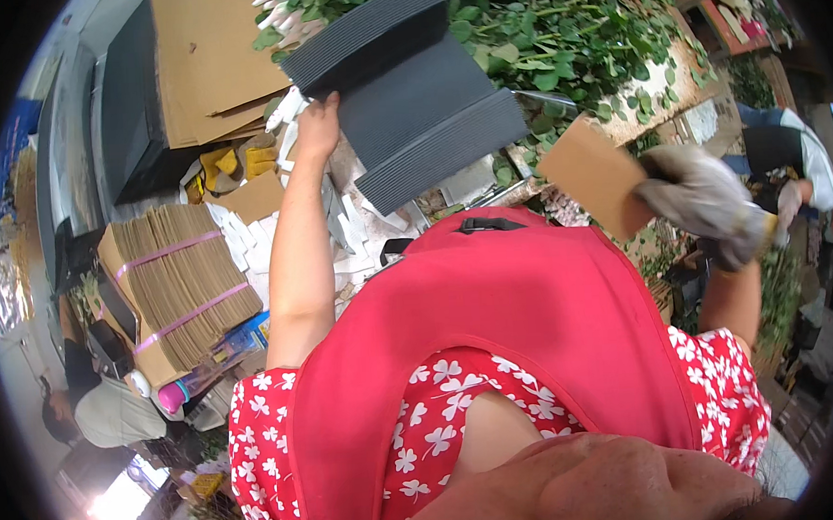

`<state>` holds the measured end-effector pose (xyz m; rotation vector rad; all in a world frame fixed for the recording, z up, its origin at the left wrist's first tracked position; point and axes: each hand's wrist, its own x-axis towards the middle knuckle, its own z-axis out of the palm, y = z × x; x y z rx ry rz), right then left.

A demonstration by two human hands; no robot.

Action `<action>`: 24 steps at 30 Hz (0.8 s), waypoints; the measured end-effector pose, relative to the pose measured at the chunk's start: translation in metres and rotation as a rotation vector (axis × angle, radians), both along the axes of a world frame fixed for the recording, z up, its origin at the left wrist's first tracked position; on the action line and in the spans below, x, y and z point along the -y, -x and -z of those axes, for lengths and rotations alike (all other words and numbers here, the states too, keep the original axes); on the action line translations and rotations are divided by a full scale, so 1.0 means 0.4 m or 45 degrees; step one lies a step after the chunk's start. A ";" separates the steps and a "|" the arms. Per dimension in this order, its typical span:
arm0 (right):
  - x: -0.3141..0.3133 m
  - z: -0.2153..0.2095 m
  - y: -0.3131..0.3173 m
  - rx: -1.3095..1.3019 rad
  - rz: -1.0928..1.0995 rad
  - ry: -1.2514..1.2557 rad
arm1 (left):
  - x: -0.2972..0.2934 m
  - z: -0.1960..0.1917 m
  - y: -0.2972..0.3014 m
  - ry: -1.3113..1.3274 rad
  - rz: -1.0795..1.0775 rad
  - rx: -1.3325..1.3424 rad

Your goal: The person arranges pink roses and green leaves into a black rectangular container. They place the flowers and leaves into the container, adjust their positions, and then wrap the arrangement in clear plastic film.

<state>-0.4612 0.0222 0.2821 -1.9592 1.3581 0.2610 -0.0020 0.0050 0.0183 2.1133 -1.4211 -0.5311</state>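
Observation:
My left hand (pixel 318 124) is bare and reaches forward to a stack of dark grey corrugated sheets (pixel 408 100), gripping its near left edge. My right hand (pixel 705 200) wears a grey work glove and holds a flat brown cardboard piece (pixel 593 173) out to the right. A red apron (pixel 495 322) over a red flowered shirt fills the lower middle. Beyond the grey sheets lies a heap of green leafy stems (pixel 564 26) on the bench.
A bundle of brown cardboard sheets tied with pink bands (pixel 182 282) sits at left. Large flat cardboard (pixel 208 64) and yellow gloves (pixel 232 164) lie at the back left. Another person (pixel 793 160) stands at right, and one (pixel 104 408) crouches at lower left.

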 end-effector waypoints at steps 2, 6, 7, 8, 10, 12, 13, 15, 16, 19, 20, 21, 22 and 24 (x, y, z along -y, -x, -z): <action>0.029 -0.041 -0.009 0.460 0.118 0.089 | -0.002 -0.025 0.019 0.046 0.033 -0.049; 0.160 -0.089 -0.350 0.055 0.056 -0.203 | -0.024 -0.012 0.001 0.081 -0.036 -0.094; 0.199 -0.030 -0.389 0.100 -0.026 -0.270 | -0.013 -0.032 0.013 0.058 -0.021 -0.105; 0.243 0.033 -0.426 0.156 -0.117 -0.345 | -0.007 -0.037 0.013 0.014 -0.017 -0.109; 0.287 0.195 -0.495 0.261 -0.066 -0.544 | 0.000 -0.026 0.014 0.039 -0.006 -0.102; 0.302 0.285 -0.560 0.195 -0.158 -0.541 | -0.003 -0.040 0.025 0.078 0.000 -0.133; 0.283 0.286 -0.581 0.081 -0.295 -0.438 | -0.009 -0.030 0.018 0.066 0.018 -0.175; 0.293 0.307 -0.582 0.087 -0.219 -0.545 | -0.011 -0.046 0.015 -0.079 -0.004 -0.220; 0.301 0.314 -0.578 0.039 -0.196 -0.624 | -0.017 -0.077 0.028 -0.013 -0.004 -0.280; 0.287 0.299 -0.599 0.118 -0.044 -0.824 | -0.032 -0.051 0.021 0.032 -0.002 -0.381; 0.286 0.296 -0.600 0.111 -0.037 -0.806 | -0.032 -0.042 0.018 0.049 0.003 -0.404; 0.290 0.297 -0.597 0.107 -0.026 -0.784 | -0.026 -0.042 0.017 0.050 0.007 -0.431; 0.293 0.304 -0.596 0.103 -0.016 -0.762 | -0.019 -0.046 0.017 0.051 0.011 -0.459; 0.296 0.320 -0.601 0.064 -0.044 -0.756 | -0.019 -0.034 0.014 0.060 0.009 -0.494</action>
